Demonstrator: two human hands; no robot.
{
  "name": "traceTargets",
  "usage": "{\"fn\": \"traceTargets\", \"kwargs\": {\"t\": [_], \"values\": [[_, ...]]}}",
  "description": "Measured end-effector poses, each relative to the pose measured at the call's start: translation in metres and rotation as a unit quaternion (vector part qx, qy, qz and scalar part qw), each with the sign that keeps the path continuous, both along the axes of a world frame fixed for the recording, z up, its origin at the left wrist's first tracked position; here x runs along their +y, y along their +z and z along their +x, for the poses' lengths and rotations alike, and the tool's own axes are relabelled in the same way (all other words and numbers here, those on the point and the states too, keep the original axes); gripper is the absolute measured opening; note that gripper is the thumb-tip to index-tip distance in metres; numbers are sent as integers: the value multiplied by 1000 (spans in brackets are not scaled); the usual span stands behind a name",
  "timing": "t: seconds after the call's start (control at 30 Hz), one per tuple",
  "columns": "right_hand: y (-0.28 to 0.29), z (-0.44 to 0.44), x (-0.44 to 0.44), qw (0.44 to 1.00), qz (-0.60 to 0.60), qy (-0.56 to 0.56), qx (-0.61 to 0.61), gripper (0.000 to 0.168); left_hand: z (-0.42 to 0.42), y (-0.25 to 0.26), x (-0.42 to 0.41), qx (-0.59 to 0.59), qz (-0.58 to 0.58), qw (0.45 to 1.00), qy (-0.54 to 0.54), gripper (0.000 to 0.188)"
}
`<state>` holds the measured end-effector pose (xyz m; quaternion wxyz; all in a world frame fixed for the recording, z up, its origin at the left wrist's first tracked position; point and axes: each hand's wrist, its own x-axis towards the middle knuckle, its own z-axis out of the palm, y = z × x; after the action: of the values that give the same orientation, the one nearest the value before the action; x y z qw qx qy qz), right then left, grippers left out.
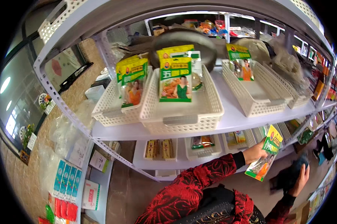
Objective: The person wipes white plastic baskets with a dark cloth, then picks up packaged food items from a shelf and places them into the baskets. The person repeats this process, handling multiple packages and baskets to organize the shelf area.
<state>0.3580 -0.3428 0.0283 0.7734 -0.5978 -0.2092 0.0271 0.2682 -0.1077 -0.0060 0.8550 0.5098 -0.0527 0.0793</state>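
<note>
My left hand (254,153) grips a yellow and green spice packet (265,156) with a clear lower part, in front of the shelf edge. Farther right, my right hand (299,180) has its fingers around a dark, blurred item (290,170), whose kind I cannot tell. Beyond my hands, similar packets (175,79) stand upright in a white perforated plastic basket (182,120). More packets (134,84) lean in the basket to its left, and one packet (241,63) rests at the back of a basket (265,102) on the right.
A metal shelf (230,109) spans the view, its perforated post (63,109) slanting at left. Small boxes (159,149) sit in a lower-tier basket. A large dark round pan (185,42) stands behind the baskets. Plastic bags (287,63) lie at right; boxes (91,194) fill a side shelf at left.
</note>
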Motion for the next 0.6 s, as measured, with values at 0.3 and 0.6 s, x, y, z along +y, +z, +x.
{"fn": "traceTargets", "kwargs": {"t": [0.3,0.6], "values": [[23,-2,90,802,-294,9,-520,45,-5,31,-8,-11,216,973,-74,68],[-79,71,33,896,-348,-45,-272,28,-10,42,-5,27,29,998,-46,71]]}}
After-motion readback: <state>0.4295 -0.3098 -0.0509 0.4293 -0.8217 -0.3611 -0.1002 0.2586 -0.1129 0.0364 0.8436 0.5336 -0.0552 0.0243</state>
